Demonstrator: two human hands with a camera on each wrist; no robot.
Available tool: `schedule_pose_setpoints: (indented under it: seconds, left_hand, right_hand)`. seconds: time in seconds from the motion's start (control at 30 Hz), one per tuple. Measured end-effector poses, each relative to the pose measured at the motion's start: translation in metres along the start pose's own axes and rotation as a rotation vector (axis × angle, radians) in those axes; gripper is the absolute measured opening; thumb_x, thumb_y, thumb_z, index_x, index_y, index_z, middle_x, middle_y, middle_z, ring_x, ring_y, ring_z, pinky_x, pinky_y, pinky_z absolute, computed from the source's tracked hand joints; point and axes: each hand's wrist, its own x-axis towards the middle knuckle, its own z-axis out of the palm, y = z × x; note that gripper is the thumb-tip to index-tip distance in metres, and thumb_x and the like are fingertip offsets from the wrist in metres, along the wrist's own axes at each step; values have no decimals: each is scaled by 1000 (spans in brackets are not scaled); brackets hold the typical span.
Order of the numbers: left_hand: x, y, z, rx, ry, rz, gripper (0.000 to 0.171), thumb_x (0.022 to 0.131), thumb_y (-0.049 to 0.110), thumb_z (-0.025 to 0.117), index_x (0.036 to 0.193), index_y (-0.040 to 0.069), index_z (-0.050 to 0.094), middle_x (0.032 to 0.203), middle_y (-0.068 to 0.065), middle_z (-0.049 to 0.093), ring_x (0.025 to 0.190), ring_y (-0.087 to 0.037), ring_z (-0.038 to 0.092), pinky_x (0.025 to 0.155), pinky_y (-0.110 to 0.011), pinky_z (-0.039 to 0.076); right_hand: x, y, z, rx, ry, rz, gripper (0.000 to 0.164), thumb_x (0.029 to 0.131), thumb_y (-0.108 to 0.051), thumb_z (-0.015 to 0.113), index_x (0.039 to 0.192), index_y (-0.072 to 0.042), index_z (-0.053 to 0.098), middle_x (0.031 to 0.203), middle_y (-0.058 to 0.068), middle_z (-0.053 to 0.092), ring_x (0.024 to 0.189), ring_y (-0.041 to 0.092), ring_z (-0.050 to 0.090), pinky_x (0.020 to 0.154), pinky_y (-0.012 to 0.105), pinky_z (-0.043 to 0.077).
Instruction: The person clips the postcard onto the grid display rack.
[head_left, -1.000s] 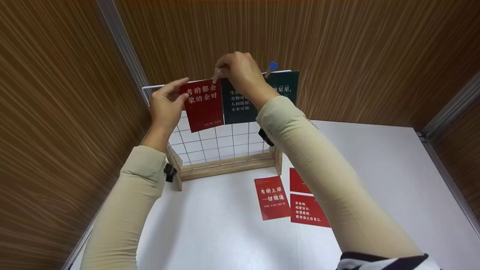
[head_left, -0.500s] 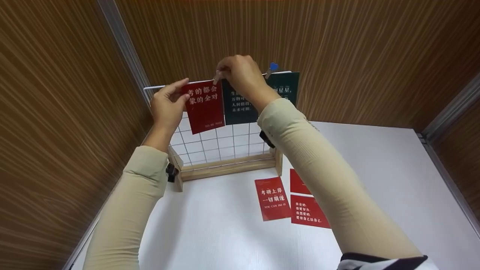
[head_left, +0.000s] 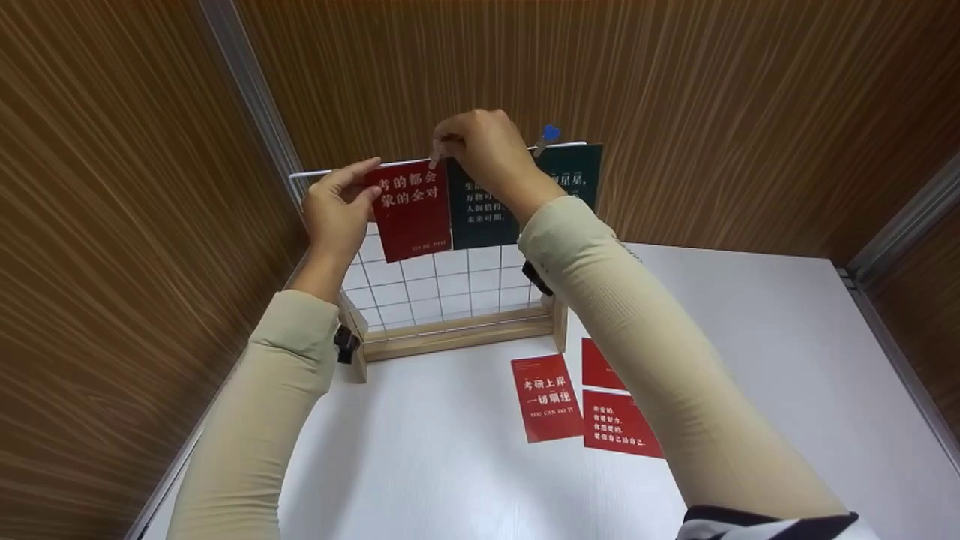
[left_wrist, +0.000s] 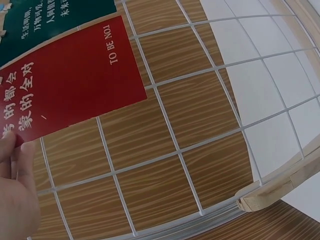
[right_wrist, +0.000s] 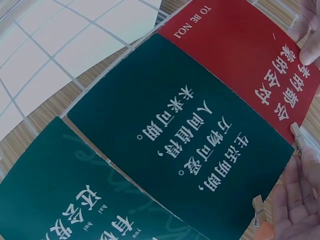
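Note:
A red card with white lettering hangs at the top of a wire grid rack. My left hand pinches its upper left corner between thumb and fingers. With its fingertips my right hand pinches a small wooden clothespin at the card's upper right corner, on the grid's top edge. Beside it a dark green card hangs, partly behind my right hand in the head view. Another clothespin grips that card's top edge. Farther right is a second green card below a clip with a blue heart.
The rack has a wooden base on a white table. Three red cards lie on the table: an upright one, a lower one and an upper one, partly behind my right forearm. Brown wood-grain panels enclose the table.
Both hands stay almost in place at the card's two upper corners. The clothespin in my right hand has tilted slightly more upright. The whole view has shifted a little.

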Motion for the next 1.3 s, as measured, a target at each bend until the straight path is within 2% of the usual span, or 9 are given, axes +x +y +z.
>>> schedule_pose_setpoints:
  seconds: [0.27,0.4,0.6,0.8,1.0,1.3]
  left_hand:
    - [-2,-1,4,47,23,42,30,85,-2,68,114,6,70,105,-10,67,86,-14,64,76,-21,53]
    - [-3,-2,6,58,43,49,32,86,-1,68,117,5,68,104,-12,66,89,-16,64,80,-22,52]
    - [-3,-4,6,65,61,54,32,86,1,68,118,5,68,102,-12,68,90,-17,63,81,-24,51]
    - [-4,-6,5,52,55,41,31,86,2,68,118,5,68,103,-10,69,91,-17,65,83,-24,52]
    - [-4,-8,6,69,67,48,31,85,1,69,116,5,68,102,-10,70,90,-17,65,82,-24,52]
    - [-3,-9,10,28,76,61,32,85,2,70,116,3,68,101,-11,70,89,-17,66,81,-24,52]
  right_hand:
    - [-1,4,5,-41,18,-26,25,98,-17,53,117,-16,70,113,-4,66,104,7,59,91,19,45]
    - [-1,6,6,-29,15,-33,24,98,-16,53,115,-15,70,112,-3,66,103,7,59,91,19,45]
    - [-1,8,8,36,20,-65,22,97,-12,56,115,-11,68,110,-1,67,100,7,61,88,17,46]
    - [-2,11,11,133,4,-37,32,94,-15,60,126,-10,61,114,0,66,99,7,62,87,17,46]
    - [-3,13,12,145,-19,-17,33,95,-17,60,127,-11,61,117,0,66,103,7,62,91,18,45]
    - [-5,18,9,174,21,-38,37,94,-16,62,130,-11,58,120,0,64,104,4,61,90,16,44]
